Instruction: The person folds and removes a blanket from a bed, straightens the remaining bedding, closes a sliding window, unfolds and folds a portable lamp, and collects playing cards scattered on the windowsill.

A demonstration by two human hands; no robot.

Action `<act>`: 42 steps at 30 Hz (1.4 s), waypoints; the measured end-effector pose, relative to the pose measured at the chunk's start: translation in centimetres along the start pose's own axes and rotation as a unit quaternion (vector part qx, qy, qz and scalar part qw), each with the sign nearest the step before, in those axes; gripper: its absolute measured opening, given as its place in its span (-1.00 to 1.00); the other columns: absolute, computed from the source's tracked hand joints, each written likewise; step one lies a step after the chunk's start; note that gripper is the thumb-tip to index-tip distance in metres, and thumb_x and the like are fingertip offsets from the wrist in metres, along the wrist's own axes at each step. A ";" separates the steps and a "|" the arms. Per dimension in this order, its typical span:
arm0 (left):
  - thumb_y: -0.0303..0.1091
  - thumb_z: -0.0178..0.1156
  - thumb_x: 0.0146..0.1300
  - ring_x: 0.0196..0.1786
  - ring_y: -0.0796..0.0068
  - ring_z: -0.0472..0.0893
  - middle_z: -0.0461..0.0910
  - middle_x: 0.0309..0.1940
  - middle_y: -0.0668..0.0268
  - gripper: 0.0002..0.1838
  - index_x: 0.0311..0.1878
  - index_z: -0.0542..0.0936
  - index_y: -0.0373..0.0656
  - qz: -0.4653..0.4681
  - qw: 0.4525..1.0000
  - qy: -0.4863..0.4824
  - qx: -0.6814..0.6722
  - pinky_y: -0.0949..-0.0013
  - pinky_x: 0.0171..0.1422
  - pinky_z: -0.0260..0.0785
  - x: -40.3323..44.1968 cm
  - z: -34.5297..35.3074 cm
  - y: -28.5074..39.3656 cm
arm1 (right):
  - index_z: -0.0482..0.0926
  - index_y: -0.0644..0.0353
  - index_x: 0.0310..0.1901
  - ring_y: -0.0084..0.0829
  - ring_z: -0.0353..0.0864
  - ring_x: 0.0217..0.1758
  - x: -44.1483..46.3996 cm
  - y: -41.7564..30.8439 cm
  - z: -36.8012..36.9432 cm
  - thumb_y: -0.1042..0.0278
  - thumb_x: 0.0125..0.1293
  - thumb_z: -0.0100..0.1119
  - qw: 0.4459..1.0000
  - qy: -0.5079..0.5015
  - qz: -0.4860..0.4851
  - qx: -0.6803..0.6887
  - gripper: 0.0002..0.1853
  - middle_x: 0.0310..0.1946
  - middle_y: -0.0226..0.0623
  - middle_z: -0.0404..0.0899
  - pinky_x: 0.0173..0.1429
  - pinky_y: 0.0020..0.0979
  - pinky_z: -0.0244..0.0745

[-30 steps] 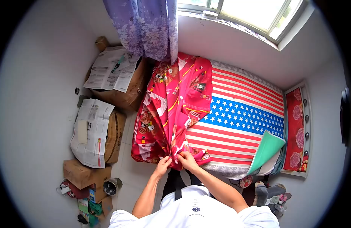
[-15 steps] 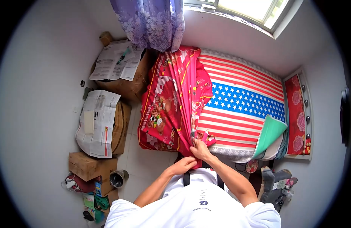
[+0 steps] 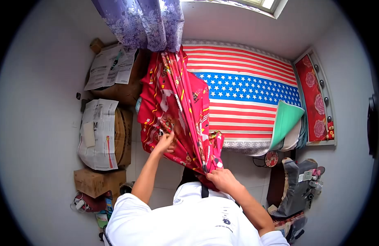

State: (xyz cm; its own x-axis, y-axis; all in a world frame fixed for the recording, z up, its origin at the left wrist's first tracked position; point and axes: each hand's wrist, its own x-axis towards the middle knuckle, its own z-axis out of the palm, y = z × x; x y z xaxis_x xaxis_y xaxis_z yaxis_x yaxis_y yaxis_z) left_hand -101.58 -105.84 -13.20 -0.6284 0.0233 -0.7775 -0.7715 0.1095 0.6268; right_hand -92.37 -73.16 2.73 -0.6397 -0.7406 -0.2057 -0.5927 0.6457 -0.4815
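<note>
A red duvet cover [image 3: 156, 104] printed with cartoon bears hangs in long gathered folds from the left end of the bed towards my body. My right hand [image 3: 223, 179] grips its bunched lower edge close to my waist. Higher up and to the left, my left hand [image 3: 165, 143] lies against the cover's front, fingers curled on the fabric. The bed is spread with a flag-patterned mat [image 3: 238, 106] of red and white stripes and a blue band of stars. At its right corner the mat is folded back, baring a green underside [image 3: 287, 123].
Newspaper-covered boxes [image 3: 123, 139] line the left wall, with a smaller carton [image 3: 95, 182] in front. A purple curtain [image 3: 156, 24] hangs at the back. On the right are a red floral headboard [image 3: 314, 98] and a grey cushioned item [image 3: 296, 192] with small things on it.
My left hand has left the gathered edge and moved up and left over the cover. The right hand keeps its hold. The view has shifted, and the cover's left side looks more rumpled.
</note>
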 end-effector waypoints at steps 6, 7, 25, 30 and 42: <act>0.57 0.32 -0.10 0.46 -0.20 0.30 0.12 0.47 -0.31 0.54 0.53 -0.24 -0.48 0.019 0.987 0.149 0.057 -0.13 0.35 0.38 6.1 7.6 4.0 | 0.62 0.08 -0.19 -0.22 0.65 -0.24 -11.5 -3.0 3.2 0.26 0.20 0.17 1.000 -0.006 0.005 0.008 -0.81 -0.39 -0.25 0.60 -0.17 -0.19 0.58; 0.52 0.39 -0.15 0.48 -0.05 0.32 0.10 0.49 -0.29 0.57 0.51 -0.24 -0.58 0.068 0.976 0.191 0.079 0.04 0.40 0.36 10.9 8.5 0.8 | 0.62 0.05 -0.19 -0.21 0.64 -0.25 -13.9 -3.2 4.3 0.28 0.17 0.18 1.000 -0.013 0.020 0.020 -0.82 -0.41 -0.25 0.58 -0.19 -0.17 0.58; -0.60 -0.04 0.28 0.15 0.19 0.62 0.62 0.11 0.08 -0.61 0.16 0.52 -0.35 0.044 0.917 -0.181 -0.352 0.15 0.36 0.43 -17.6 27.7 -18.1 | 0.54 0.28 0.16 -0.42 0.70 -0.04 -35.4 1.3 15.9 0.62 0.40 0.03 0.552 0.402 0.339 0.647 -0.68 -0.05 -0.25 0.68 0.03 -0.42 0.64; -0.61 -0.05 0.21 -0.08 0.55 0.56 0.63 -0.24 0.35 -0.72 -0.09 0.60 -0.28 0.312 0.875 -0.369 0.035 0.37 0.08 0.40 -27.3 33.2 -16.8 | 0.48 0.21 0.23 -0.38 0.65 0.10 -30.0 -2.8 16.4 0.39 0.49 0.00 0.441 0.329 0.283 0.786 -0.67 0.06 -0.25 0.63 0.16 -0.23 0.59; -0.37 0.22 0.28 0.29 0.20 0.52 0.48 0.26 0.02 -0.39 0.39 0.34 -0.27 0.333 0.725 -0.583 0.151 0.22 0.33 0.43 -35.3 21.9 -21.7 | 0.61 0.25 0.02 -0.58 0.59 -0.14 -31.9 -14.8 11.6 0.68 0.24 0.21 0.715 0.471 0.386 0.344 -0.70 -0.16 -0.43 0.63 0.05 -0.48 0.51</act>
State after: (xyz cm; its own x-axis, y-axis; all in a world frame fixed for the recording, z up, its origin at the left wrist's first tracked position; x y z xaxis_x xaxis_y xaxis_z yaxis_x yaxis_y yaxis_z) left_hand -60.48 -87.29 -0.50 -0.2048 0.9764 0.0688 -0.1673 -0.1041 0.9804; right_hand -57.54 -61.24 6.56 -0.8838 0.4497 -0.1288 0.2894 0.3093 -0.9059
